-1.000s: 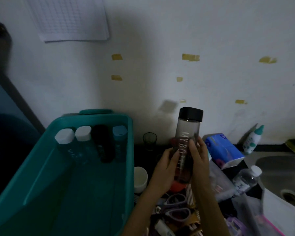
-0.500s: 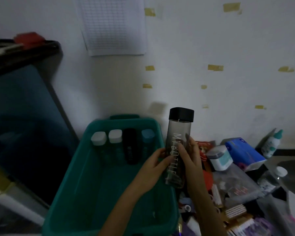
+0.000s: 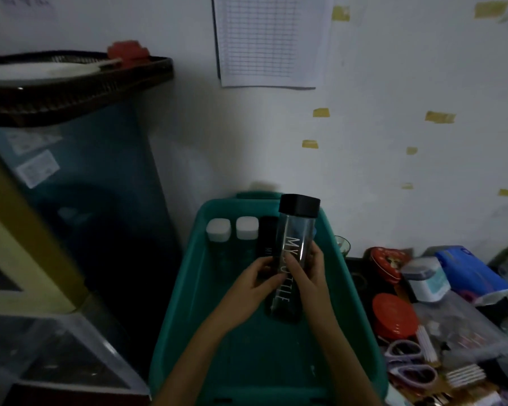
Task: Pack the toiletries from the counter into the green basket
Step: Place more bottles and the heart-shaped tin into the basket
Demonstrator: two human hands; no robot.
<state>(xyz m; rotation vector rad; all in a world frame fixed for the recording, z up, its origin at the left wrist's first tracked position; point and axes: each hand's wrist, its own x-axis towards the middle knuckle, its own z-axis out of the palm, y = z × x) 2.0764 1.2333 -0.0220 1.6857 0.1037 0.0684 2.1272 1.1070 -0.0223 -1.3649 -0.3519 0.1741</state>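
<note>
Both hands are closing round the lower half of the tall smoky clear plastic bottle with a black screw cap [image 3: 295, 235]. The left hand [image 3: 255, 281] is curling its fingers against the bottle's left side, and the right hand [image 3: 310, 273] is wrapping the right side and front.

The bottle's long axis is running almost straight up the frame. Its cap is leaning slightly to the upper right and its base is pointing down into the middle of the green plastic basket [image 3: 182, 291]. I cannot tell whether the base is touching the floor.

Just above the hands, a row of capped bottles [image 3: 247, 227] is standing against the basket's far wall. The coming move probably depends on lowering the bottle base-first in front of that row. The red round lid [image 3: 393, 317] is waiting among the clutter at lower right.
</note>
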